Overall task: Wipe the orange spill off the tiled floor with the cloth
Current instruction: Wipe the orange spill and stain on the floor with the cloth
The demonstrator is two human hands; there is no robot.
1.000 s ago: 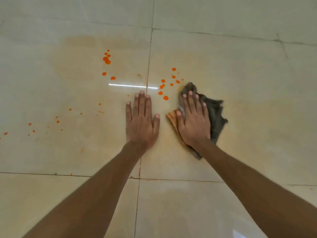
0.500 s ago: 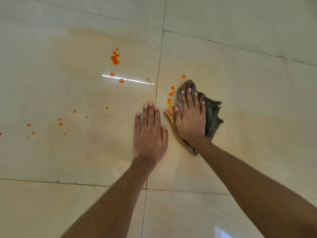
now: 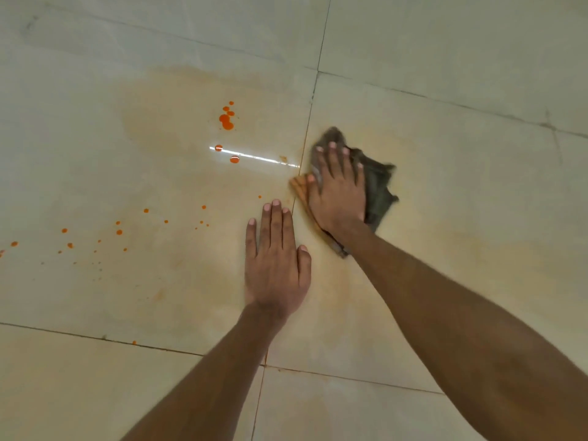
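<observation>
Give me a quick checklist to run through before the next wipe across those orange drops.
1. Right hand flat on the cloth: ok.
2. Left hand braced on bare tile, clear of drops: ok.
3. Cloth beside the grout line, facing what remains: ok.
4. Floor clean: not ok; orange cluster and scattered specks remain on the left tile.
5. Clean cloth area left: cannot tell; its near edge is stained orange.
</observation>
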